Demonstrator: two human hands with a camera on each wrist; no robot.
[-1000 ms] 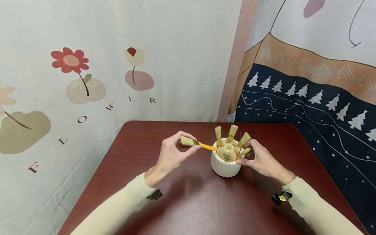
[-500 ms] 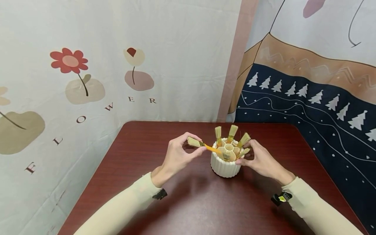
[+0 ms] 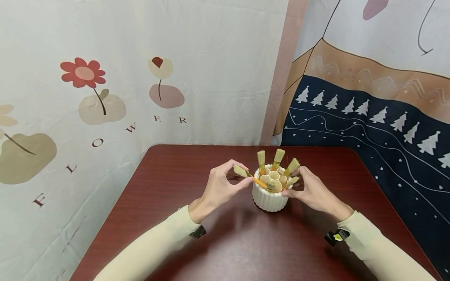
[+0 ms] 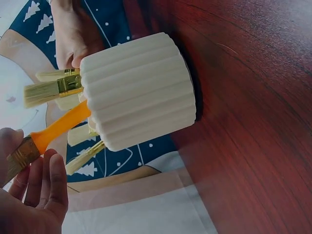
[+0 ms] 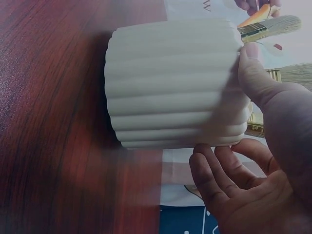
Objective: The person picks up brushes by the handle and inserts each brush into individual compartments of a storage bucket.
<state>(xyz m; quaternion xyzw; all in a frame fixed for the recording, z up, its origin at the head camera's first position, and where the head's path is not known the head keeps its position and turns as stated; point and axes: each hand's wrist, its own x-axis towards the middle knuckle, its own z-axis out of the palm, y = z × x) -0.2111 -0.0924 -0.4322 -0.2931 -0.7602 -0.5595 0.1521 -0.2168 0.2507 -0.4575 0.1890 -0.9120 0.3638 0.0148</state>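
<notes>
A white ribbed round holder (image 3: pixel 270 201) with petal-shaped compartments stands upright on the table. Several bristle paintbrushes (image 3: pixel 278 158) sit in it, bristles up. My left hand (image 3: pixel 225 185) pinches a paintbrush (image 4: pixel 63 127) near its metal band. That brush slants, bristles up to the left, and its orange handle reaches past the holder's rim on the left side; the handle's end is hidden inside. On the right, my right hand (image 3: pixel 314 191) grips the holder's rim, with the thumb (image 5: pixel 253 73) in front and the other fingers round the far side.
The dark red wooden table (image 3: pixel 168 168) bears the holder near its far side. Behind hang a pale flower-print cloth (image 3: pixel 218 78) and, to the right, a navy cloth (image 3: pixel 351 128) with white trees.
My left hand has moved right toward the holder, and the brush's handle has gone from above the rim down into it, tilting more steeply. The right hand and the holder have stayed in place.
</notes>
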